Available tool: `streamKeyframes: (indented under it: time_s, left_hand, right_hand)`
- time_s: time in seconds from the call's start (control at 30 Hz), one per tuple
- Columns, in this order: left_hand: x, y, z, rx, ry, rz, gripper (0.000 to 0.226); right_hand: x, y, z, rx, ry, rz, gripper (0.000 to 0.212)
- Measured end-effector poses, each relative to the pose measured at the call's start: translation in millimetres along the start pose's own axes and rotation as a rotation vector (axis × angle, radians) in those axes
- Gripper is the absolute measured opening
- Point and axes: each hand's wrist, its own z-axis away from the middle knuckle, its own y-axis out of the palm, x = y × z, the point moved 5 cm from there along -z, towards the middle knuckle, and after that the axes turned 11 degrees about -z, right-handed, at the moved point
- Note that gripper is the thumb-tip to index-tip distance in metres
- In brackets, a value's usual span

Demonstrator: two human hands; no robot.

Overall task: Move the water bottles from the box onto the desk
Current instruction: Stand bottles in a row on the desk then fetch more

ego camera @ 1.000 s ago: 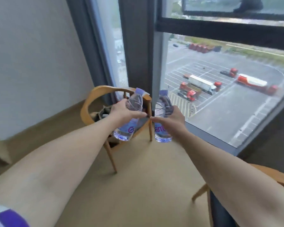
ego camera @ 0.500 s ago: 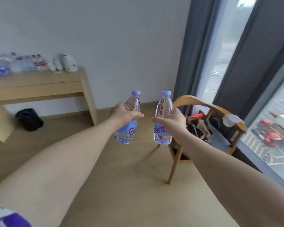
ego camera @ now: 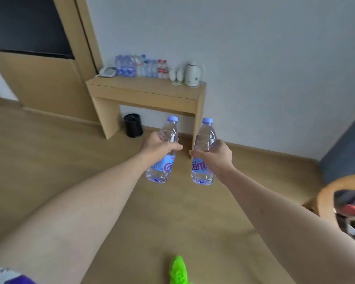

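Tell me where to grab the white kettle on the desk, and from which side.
Take the white kettle by its handle, which seems to loop out on its right; blur makes this uncertain. Come from the right, the desk's open end: cups crowd its left.

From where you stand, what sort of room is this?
Most likely a hotel room. A narrow wooden desk against the wall carries an electric kettle, cups, a telephone and rows of bottled water, with a small black bin beneath.
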Motion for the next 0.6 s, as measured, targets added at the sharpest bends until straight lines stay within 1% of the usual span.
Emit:
streamKeyframes:
  time_s: [0.07,0.13,0.23,0.27,0.33,0.4,0.53,0.6]
  left_hand:
    - [7,-17,-35,-0.028,-0.010,0.003,0.027]
    - [13,-34,-72,-0.061,-0.045,0.005,0.025]
    - [16,-60,-124,-0.087,-0.113,-0.018,0.036]
    - [17,-68,-140,-0.094,-0.130,-0.021,0.041]
    - [18,-83,-171,-0.127,-0.156,-0.012,0.050]
    - [22,-96,-198,-0.162,-0.180,-0.005,0.054]
    - [28,-117,-247,-0.169,-0.203,-0.023,0.060]
    - [35,-127,-274,-0.178,-0.222,-0.005,0.070]
  right_hand:
    - [10,33,-36,0.050,-0.021,0.004,0.064]
    - [24,64,-75,0.086,-0.044,-0.007,0.056]
    - [45,104,-129,0.141,-0.051,-0.028,0.050]
    - [52,117,-146,0.167,-0.039,-0.035,0.053]
    - [64,143,-177,0.211,-0.018,-0.052,0.067]
    - [75,167,-205,0.235,-0.015,-0.059,0.077]
    - [87,213,-251,0.277,-0.005,-0.059,0.073]
    - [91,236,-274,0.295,-0.008,-0.047,0.075]
